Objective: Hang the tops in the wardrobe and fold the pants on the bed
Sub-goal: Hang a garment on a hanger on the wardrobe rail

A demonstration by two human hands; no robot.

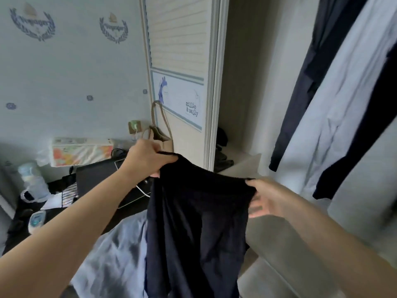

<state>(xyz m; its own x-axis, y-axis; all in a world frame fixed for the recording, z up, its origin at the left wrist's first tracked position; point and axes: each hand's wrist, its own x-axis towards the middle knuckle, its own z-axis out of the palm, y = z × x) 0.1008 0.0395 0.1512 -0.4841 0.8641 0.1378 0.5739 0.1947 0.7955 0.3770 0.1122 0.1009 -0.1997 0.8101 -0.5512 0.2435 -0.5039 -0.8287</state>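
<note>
Fingers (150, 157) around dark garment's (197, 222) edge

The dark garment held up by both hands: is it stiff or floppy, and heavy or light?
Likely floppy: the garment sags between the left hand and right hand and hangs in soft folds. Probably light, since pinching its top edge suffices. It may slip from so small a grip.

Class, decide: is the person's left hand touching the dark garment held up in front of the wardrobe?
Touching. The head view shows the left hand gripping the top edge of the dark garment, fabric bunched in its fingers.
</note>
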